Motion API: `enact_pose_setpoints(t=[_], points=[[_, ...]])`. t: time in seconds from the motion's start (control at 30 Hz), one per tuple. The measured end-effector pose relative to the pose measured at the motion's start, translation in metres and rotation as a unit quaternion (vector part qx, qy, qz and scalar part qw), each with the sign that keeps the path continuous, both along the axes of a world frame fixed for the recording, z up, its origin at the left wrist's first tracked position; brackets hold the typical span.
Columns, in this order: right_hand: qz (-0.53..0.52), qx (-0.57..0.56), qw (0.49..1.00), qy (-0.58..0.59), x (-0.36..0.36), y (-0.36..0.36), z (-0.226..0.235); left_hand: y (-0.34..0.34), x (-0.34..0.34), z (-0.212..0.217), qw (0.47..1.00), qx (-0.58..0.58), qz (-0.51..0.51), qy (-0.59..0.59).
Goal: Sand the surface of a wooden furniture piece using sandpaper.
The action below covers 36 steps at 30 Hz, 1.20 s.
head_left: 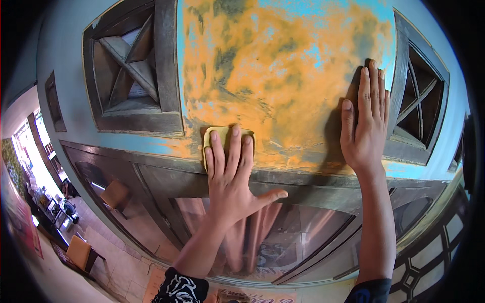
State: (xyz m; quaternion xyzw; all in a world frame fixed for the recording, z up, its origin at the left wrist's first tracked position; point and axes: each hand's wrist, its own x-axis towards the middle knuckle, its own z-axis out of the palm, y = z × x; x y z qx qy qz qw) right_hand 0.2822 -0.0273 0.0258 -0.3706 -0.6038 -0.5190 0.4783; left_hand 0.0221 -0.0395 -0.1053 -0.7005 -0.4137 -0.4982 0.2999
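Note:
My left hand (230,177) lies with fingers spread over a folded yellow sheet of sandpaper (208,139), pressing it to the lower left part of a wall panel (283,76). Its thumb sticks out to the right, off the sheet. The panel is patched with orange filler, with grey smudges and bits of light blue paint showing through. At the panel's right edge my right hand (368,126) rests flat, fingers pointing up and nothing in it. The underside of the sandpaper is hidden against the wall.
Dark wooden vents with crossed slats, one left (134,65) and one right (419,101), flank the panel. Below runs a dark door frame (298,179) with glass panes (313,222). A brown chair (80,252) stands on the tiled floor (108,262) at lower left.

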Motion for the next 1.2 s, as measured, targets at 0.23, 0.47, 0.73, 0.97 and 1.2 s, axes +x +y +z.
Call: enact_pose_setpoints(t=[0.23,0.47,0.73,0.97,1.2], points=[[0.004,-0.009,0.999,0.04,-0.014,0.005,-0.008,0.009,-0.03,0.035,1.0,0.014,0.02,-0.002],[0.0,-0.014,0.999,0.036,-0.014,0.0,-0.009,0.009,-0.042,0.046,1.0,0.004,0.015,-0.002],[0.009,0.001,0.999,0.033,-0.016,0.002,-0.006,0.008,-0.043,0.001,1.0,0.002,-0.009,0.0],[-0.012,-0.007,0.999,0.032,-0.012,0.001,-0.009,0.009,-0.041,0.008,1.0,0.002,0.011,0.0],[-0.007,0.008,0.999,0.032,-0.012,0.008,-0.01,0.012,-0.047,0.046,0.999,-0.007,0.044,0.03]])
